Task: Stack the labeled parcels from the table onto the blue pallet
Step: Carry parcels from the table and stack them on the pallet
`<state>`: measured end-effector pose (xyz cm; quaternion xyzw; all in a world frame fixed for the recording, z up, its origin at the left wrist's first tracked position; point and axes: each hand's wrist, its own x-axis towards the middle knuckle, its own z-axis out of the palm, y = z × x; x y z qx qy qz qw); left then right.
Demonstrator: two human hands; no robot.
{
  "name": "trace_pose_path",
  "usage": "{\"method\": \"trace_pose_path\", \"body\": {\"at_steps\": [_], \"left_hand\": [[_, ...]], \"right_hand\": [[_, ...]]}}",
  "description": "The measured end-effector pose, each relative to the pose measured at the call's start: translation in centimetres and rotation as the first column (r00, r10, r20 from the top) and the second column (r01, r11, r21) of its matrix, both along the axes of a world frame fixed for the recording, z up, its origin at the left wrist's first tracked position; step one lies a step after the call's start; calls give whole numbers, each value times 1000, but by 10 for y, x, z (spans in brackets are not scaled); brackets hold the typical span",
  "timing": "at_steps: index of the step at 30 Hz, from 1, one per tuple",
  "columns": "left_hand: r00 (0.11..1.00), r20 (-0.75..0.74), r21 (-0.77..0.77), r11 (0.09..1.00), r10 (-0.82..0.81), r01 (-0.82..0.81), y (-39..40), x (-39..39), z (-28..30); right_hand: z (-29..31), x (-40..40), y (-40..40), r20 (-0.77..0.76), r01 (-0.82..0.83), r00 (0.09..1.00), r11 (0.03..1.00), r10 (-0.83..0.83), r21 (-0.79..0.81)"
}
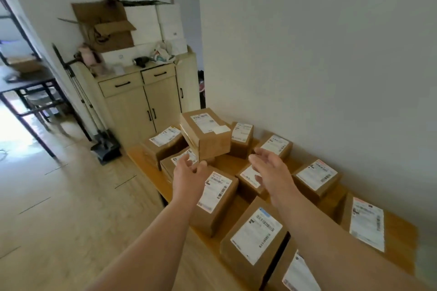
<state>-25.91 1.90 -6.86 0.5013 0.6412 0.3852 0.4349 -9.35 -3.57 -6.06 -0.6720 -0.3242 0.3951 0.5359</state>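
We stand in a pale-walled room with a light wood floor (pixel 71 196), facing a low wooden table (pixel 227 163) set against the wall and crowded with brown cardboard parcels bearing white printed labels (pixel 256 235). One brown labeled parcel (pixel 205 134) sits tilted above the others, apparently in mid-air; whether anything supports it we cannot tell. Our left hand (pixel 186 172) reaches just under its near corner, fingers loosely spread, holding nothing. Our right hand (pixel 267 168) is held wide, palm inward, apart from it. Behind stands a beige wooden cabinet (pixel 146 101) topped with white boxes (pixel 156 26) and an opened brown carton (pixel 104 26).
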Motion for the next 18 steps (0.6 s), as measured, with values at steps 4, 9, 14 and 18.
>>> {"method": "trace_pose_path", "body": {"at_steps": [4, 9, 14, 18], "left_hand": [[999, 46, -54, 998, 14, -11, 37, -5, -3], [998, 66, -160, 987, -23, 33, 109, -11, -15], [979, 116, -311, 930, -167, 196, 182, -13, -28], [950, 191, -370, 879, -245, 301, 217, -13, -51]], "right_hand": [[-19, -13, 50, -75, -45, 996, 996, 40, -76], [-40, -20, 129, -100, -11, 995, 982, -8, -186], [-73, -15, 199, -154, 108, 974, 942, -164, -318], [-90, -19, 229, -218, 133, 953, 938, -209, -319]]}}
